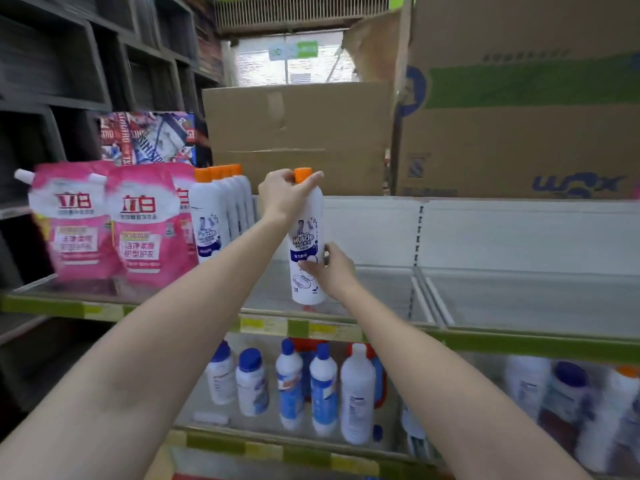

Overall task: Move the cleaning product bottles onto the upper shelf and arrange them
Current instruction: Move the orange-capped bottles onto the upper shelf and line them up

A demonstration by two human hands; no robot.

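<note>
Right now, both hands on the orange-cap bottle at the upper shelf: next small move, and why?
Probably slide the held bottle left, against the row of orange-capped bottles. The left hand grips its neck, the right hand its lower body; it stands upright at the upper shelf, a gap apart from that row.

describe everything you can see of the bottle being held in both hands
The Mr Muscle bottle is tall, white and looks plastic, with an orange cap and a blue-and-white label showing a toilet drawing below. It stands about upright, tilted slightly, its base at the front of the upper shelf, apart from the row of matching bottles to its left. The left hand grips its neck by the cap; the right hand holds its lower body.
</note>
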